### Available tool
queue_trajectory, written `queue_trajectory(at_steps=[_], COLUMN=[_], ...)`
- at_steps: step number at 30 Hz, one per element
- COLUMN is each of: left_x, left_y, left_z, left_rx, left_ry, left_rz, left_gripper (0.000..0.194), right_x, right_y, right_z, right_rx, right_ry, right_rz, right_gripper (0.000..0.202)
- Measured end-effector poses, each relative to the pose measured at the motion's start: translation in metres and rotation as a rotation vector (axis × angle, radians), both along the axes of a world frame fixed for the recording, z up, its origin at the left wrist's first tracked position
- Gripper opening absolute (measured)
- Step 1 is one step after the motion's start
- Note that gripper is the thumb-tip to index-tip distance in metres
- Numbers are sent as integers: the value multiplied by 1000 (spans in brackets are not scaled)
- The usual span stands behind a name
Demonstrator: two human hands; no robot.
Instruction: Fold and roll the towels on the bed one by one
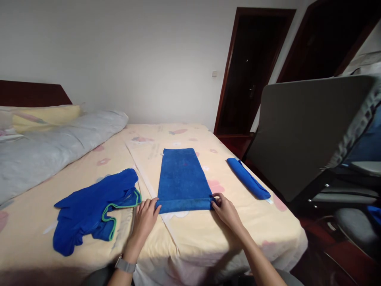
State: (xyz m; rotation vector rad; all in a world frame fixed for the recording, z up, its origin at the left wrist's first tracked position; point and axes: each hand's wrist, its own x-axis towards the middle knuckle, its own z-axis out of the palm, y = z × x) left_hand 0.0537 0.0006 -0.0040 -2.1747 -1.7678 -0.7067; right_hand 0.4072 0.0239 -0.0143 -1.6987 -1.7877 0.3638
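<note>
A blue towel (184, 174) lies flat on the bed, its near end folded over in a narrow band. My left hand (146, 212) pinches the left corner of that band, a watch on its wrist. At the right corner, my right hand (224, 208) grips the band between thumb and fingers. To the left lies a crumpled blue cloth (86, 204) with green edging. A rolled blue towel (248, 179) rests near the bed's right edge.
The bed (208, 242) has a pale patterned sheet. A long grey bedding roll (59, 139) and a yellow pillow (47, 117) lie at the left. A large dark grey panel (303, 135) stands beyond the right edge, near a dark door (250, 75).
</note>
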Motion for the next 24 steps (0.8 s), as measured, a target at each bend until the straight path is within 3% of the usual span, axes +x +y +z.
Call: queue_trajectory(at_steps=[2,4,9,11,14,20,24], left_x=[6,16,42,46,44,20,9], left_y=[-2,-5,-7,-6,-5,2,11], left_z=[6,10,7,3,1,-1,10], left_rx=[88,129,20,-40,-82,-22,-73], left_ry=[32,42,119,154,183,150,108], left_rz=[-70,-203,-435,-456,-458,-478,-497], left_gripper=[21,24,30,30,29,18,18], right_x=[-5,-14,-51,-60,-58,-27,-13], right_y=[-2,-5,-18,-20,-17,-11,-6], right_z=[3,7,7,5,3,8,23], right_rx=[106,249,408,398,342,206,77], right_ry=[-114,-211,-301,-345,-388,-315,-259], right_rz=[-52,-17,369,446,450,423,426], right_gripper=[25,23,24,25,23,19,18])
